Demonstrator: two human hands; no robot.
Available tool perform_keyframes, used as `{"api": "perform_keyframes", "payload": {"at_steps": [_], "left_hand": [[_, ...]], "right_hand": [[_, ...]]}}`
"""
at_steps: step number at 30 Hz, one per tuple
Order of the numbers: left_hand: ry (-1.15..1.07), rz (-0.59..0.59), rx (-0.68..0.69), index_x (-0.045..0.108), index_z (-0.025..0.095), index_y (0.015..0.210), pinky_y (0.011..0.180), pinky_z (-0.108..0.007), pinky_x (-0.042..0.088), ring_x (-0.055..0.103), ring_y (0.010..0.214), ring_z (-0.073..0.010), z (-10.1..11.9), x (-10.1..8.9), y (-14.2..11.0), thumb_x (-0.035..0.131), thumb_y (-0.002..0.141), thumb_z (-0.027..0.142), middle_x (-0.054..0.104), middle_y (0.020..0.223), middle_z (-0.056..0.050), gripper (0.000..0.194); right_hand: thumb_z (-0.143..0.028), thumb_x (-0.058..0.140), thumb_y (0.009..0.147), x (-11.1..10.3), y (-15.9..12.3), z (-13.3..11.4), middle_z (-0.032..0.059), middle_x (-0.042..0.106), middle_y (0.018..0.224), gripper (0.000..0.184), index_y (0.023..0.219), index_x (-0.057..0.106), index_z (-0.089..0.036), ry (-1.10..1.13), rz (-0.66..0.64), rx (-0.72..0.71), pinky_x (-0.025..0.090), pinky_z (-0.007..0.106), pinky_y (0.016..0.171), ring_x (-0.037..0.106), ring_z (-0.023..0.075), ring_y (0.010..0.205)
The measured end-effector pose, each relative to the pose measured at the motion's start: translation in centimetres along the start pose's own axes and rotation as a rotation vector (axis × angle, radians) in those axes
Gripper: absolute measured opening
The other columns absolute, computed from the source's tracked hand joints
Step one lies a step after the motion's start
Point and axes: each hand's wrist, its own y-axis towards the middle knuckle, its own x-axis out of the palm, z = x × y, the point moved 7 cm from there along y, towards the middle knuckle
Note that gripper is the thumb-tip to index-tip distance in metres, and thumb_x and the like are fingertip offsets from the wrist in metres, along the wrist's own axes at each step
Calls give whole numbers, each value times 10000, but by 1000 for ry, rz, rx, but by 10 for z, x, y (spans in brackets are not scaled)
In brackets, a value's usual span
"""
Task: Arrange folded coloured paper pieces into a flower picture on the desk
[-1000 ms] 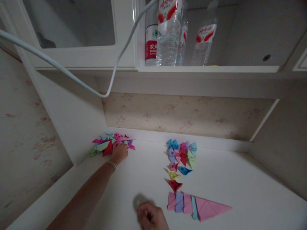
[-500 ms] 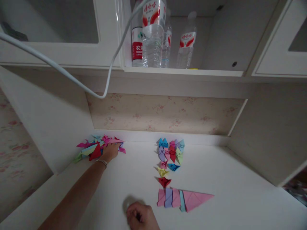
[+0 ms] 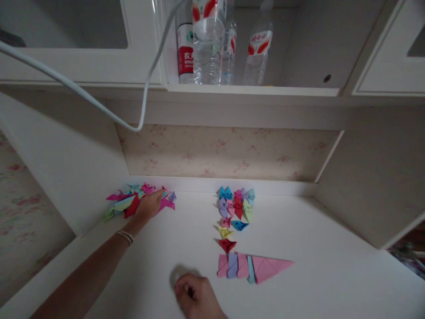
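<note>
At the back left of the white desktop, my left hand (image 3: 150,204) reaches into a pile of colourful folded paper pieces (image 3: 121,206). Its fingers stretch over the pile and touch the pieces; the thumb is hidden. A magenta piece (image 3: 167,204) and a small purple piece (image 3: 172,197) lie just past the fingertips. Near the front edge, my right hand (image 3: 195,292) rests curled, with nothing visible in it. To its right lies a row of flat folded strips ending in a pink pointed piece (image 3: 270,268). Above that row, small folded pieces (image 3: 237,206) sit in a cluster, with a red one (image 3: 227,245) lowest.
A shelf above holds several plastic bottles (image 3: 207,53). A white cable (image 3: 99,108) hangs across the upper left. Cabinet side panels (image 3: 372,177) bound the desktop left and right, and a flowered wall strip (image 3: 219,150) runs behind.
My left hand has shifted slightly left and up within the pile, and the purple and magenta pieces beside it show more. The view has tilted slightly down. My right hand stays curled.
</note>
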Motion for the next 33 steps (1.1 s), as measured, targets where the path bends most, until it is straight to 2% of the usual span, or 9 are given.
{"api": "perform_keyframes", "payload": {"at_steps": [3,6,8,9,12,14,18,23,33], "left_hand": [[-153,80,-40,565,154,1220,1009,-358,401,562,1153,-230,13,-14,-22,318,928,377,613,1258,-114,443],[-387,127,-121,498,154,1265,896,-365,499,651,993,-217,32,-14,-63,361,909,473,668,1144,-108,497],[-969,125,-297,538,161,1190,875,-370,515,668,936,-227,41,2,-99,573,804,491,701,1033,-94,509],[-1155,89,-374,548,171,1151,875,-369,515,670,914,-219,50,12,-117,644,760,468,703,1003,-81,501],[-1427,-15,-527,578,180,1013,866,-345,509,656,876,-184,80,36,-160,684,753,412,686,970,-57,365],[-1472,-112,-538,605,164,957,807,-323,516,637,814,-170,100,44,-175,686,755,403,675,916,-55,323],[-1353,-251,-386,650,149,876,634,-239,461,536,647,-120,123,41,-178,650,786,411,620,747,-14,277],[-1111,-194,-411,683,148,897,565,-214,369,474,598,-121,103,33,-179,635,776,459,538,608,20,338],[-1089,-238,-366,692,133,878,526,-222,363,473,538,-124,103,41,-181,624,760,505,525,548,19,396]], "right_hand": [[-375,595,811,0,0,5,-41,455,500,236,713,652,-168,125,10,76,236,204,416,371,80,442],[-508,587,806,2,1,11,-63,457,471,334,802,614,-176,355,19,177,196,192,341,305,62,352],[-572,581,791,1,2,11,-80,454,467,399,875,588,-182,486,47,209,155,189,306,257,51,313],[-587,585,783,-1,2,10,-85,455,476,420,905,577,-185,537,67,212,145,187,299,248,46,306],[-575,606,783,-13,0,6,-89,455,531,425,973,560,-197,620,154,188,149,175,311,255,37,333],[-536,618,799,-23,-2,4,-84,447,568,398,1006,560,-201,615,234,157,179,164,340,279,39,384],[-519,595,827,-40,-6,7,-72,436,623,409,1098,537,-218,581,365,136,238,160,377,325,55,453],[-557,604,795,-50,-6,5,-64,456,644,516,1177,507,-225,567,433,121,244,172,348,339,63,425],[-498,597,828,-50,-3,14,-68,416,622,315,916,582,-196,479,393,163,208,181,374,314,52,439]]}}
